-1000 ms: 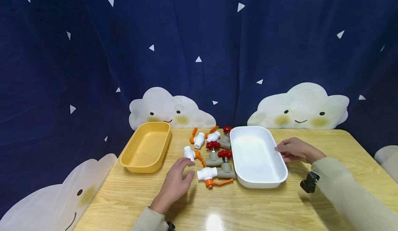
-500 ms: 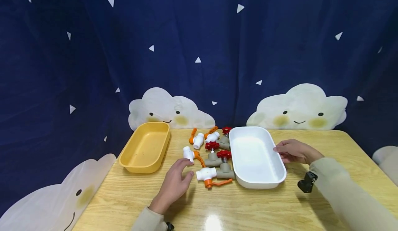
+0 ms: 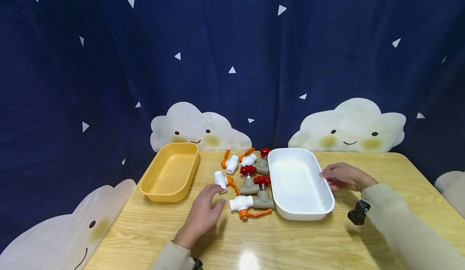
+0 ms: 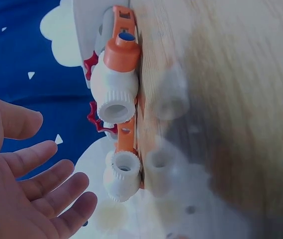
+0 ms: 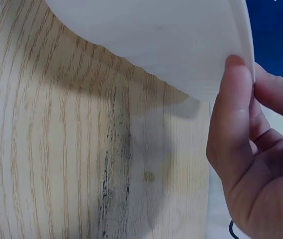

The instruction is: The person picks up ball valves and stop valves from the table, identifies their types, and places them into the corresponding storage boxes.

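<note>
My right hand (image 3: 346, 177) pinches the right rim of a white plastic tray (image 3: 301, 185), thumb and fingers on either side of its edge in the right wrist view. My left hand (image 3: 201, 215) hovers with relaxed, spread fingers and holds nothing. Just beyond its fingertips lies a white ball valve with an orange lever (image 3: 220, 180); another white ball valve (image 3: 241, 202) is close to the thumb's right. Two more like them, a white ball valve (image 3: 232, 164) and a white ball valve (image 3: 248, 160), lie farther back. Three grey valves with red handwheels (image 3: 263, 200) sit against the tray's left side.
A yellow plastic tray (image 3: 168, 177) with nothing in it stands at the left of the wooden table (image 3: 290, 245). Behind the table hangs a dark blue curtain (image 3: 232, 32) with white triangles and smiling clouds.
</note>
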The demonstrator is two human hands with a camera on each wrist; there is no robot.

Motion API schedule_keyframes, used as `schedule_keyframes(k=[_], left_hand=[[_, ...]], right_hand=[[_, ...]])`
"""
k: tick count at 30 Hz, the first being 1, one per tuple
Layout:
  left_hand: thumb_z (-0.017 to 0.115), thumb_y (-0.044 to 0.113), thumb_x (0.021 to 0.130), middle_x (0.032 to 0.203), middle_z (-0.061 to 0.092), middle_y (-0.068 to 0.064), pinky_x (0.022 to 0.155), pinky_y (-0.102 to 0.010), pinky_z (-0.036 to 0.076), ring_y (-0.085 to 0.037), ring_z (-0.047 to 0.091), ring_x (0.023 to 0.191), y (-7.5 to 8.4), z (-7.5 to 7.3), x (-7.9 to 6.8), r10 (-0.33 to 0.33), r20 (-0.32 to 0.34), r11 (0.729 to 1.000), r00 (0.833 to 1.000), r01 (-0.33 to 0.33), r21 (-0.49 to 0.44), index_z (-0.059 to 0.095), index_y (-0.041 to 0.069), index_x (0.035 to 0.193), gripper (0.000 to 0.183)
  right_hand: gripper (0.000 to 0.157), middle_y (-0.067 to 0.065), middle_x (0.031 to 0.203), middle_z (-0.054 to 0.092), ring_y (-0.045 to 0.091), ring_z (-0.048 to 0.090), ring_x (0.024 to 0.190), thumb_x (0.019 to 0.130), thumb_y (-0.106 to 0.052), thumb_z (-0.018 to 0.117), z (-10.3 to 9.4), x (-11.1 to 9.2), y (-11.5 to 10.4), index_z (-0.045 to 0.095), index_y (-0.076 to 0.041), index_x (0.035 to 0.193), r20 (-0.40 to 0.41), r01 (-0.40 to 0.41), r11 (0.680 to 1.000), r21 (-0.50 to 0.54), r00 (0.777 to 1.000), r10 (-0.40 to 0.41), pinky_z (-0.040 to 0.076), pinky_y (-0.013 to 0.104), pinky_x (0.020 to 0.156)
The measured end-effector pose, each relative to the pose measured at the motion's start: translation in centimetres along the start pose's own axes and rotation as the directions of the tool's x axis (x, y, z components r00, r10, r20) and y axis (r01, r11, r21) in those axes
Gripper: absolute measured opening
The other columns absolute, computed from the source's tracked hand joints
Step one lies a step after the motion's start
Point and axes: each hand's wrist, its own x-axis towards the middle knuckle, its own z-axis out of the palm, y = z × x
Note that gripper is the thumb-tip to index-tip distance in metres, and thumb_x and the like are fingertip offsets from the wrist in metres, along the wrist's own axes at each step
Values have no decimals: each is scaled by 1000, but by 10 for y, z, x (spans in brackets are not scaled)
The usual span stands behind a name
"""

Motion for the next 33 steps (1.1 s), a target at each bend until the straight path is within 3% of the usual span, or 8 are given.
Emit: schedule_keyframes(k=[6, 21, 33], left_hand=[[65, 15, 92, 130, 63, -10, 104, -48, 49, -26, 60, 122, -2, 2, 1, -4, 6, 1000, 1000, 4, 10, 67, 7, 119, 28], [64, 18, 94, 126, 65, -7, 106, -49, 47, -29, 58, 125, 2, -1, 1, 23, 105, 998, 994, -30, 63, 67, 5, 118, 27], [60, 20, 96, 124, 65, -9, 102, -45, 49, -28, 60, 120, 9, -5, 11, 72, 222, 982, 972, -108, 155, 67, 5, 115, 25]], right_hand=[[19, 0, 79, 63, 7, 62, 68, 100, -20, 58, 0, 1, 0, 57, -2, 106, -8, -5, 1000, -16, 1000, 5, 58, 22, 64], [22, 1, 80, 62, 8, 61, 68, 100, -21, 58, 1, 3, 4, 57, 0, 108, -28, 8, 999, -45, 1000, -10, 57, 22, 63], [18, -1, 79, 62, 7, 63, 68, 100, -21, 57, -1, 3, 6, 58, -3, 105, 23, 23, 1000, 4, 999, -23, 58, 22, 64]])
